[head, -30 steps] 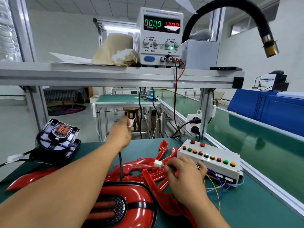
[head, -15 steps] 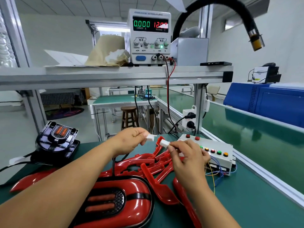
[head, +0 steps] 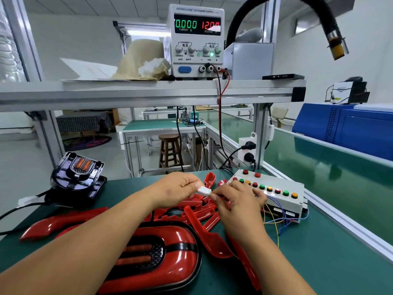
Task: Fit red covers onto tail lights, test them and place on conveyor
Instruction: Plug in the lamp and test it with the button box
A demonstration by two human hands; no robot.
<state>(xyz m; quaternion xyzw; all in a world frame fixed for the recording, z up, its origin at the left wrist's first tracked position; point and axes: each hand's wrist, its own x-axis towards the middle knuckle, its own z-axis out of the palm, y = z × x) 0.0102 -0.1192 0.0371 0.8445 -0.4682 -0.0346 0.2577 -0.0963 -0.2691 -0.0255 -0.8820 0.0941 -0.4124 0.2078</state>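
On the green bench (head: 319,262), a red-covered tail light (head: 170,248) lies near centre. Beyond it, a white connector (head: 204,190) is pinched by the left hand (head: 178,188) and, from the right, by the right hand (head: 238,202), beside the button box (head: 280,199). If the halves are pushed together crooked, pins may be bent.

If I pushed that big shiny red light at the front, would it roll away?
Probably not. The red tail light lies flat and wide on the green table, so it would likely slide, not roll. Its glossy surface looks smooth, so it may be slippery to grab. It looks like plastic, so probably fairly light.
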